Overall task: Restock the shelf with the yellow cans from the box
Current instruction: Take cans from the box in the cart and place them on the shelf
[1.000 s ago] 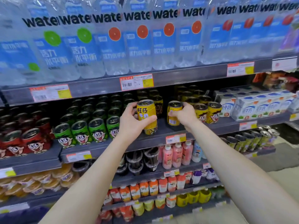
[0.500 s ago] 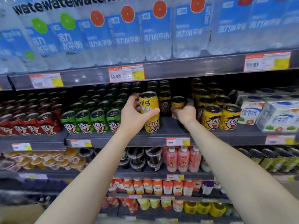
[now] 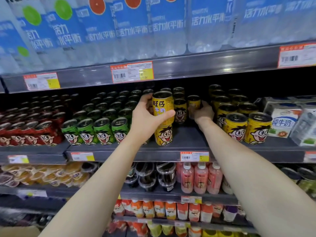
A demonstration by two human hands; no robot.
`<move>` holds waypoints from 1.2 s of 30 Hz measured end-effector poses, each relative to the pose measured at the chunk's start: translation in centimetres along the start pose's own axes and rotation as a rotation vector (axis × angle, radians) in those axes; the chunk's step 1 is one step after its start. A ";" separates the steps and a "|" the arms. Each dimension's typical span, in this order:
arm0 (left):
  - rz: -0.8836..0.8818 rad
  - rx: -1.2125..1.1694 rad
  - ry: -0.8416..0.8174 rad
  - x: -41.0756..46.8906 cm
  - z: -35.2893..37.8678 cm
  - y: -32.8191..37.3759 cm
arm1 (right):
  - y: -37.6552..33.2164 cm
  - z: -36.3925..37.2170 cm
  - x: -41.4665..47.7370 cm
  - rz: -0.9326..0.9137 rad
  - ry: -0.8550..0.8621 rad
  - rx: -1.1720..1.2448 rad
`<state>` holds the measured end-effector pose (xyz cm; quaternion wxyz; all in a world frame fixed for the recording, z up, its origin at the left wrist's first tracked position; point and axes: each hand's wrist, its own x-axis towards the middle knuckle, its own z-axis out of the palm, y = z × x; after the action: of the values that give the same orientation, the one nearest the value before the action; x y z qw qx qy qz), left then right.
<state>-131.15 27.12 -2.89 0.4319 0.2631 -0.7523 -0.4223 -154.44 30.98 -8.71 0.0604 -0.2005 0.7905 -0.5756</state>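
- Head camera: my left hand (image 3: 145,117) grips one yellow can (image 3: 163,106), upright at the front of the shelf (image 3: 188,142), just beside the green cans (image 3: 102,130).
- My right hand (image 3: 202,113) holds a second can (image 3: 194,103) deeper inside.
- Yellow rows (image 3: 235,127) already stand at the right; the gap is only partly filled.
- I judge the restocking midway; the box contents are not visible.

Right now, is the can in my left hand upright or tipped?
Upright: yellow can in your left hand, lid uppermost, cartoon face right way up.
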 end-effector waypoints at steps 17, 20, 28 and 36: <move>-0.002 0.046 -0.077 2.9 0.4 -0.9 | 0.4 2.9 5.8 0.015 0.010 -0.004; -0.003 0.055 -0.071 3.5 0.3 -0.5 | 0.4 3.3 6.5 0.020 0.011 -0.018; 0.013 0.049 -0.065 3.8 0.1 -0.4 | -0.2 3.4 8.2 0.036 -0.081 0.041; 0.025 0.049 -0.076 3.8 0.4 0.0 | -1.1 3.4 8.0 0.060 -0.047 -0.067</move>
<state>-133.35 24.40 -1.38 0.4016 0.2477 -0.7816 -0.4080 -160.34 24.59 -7.78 0.0894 -0.1918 0.8134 -0.5418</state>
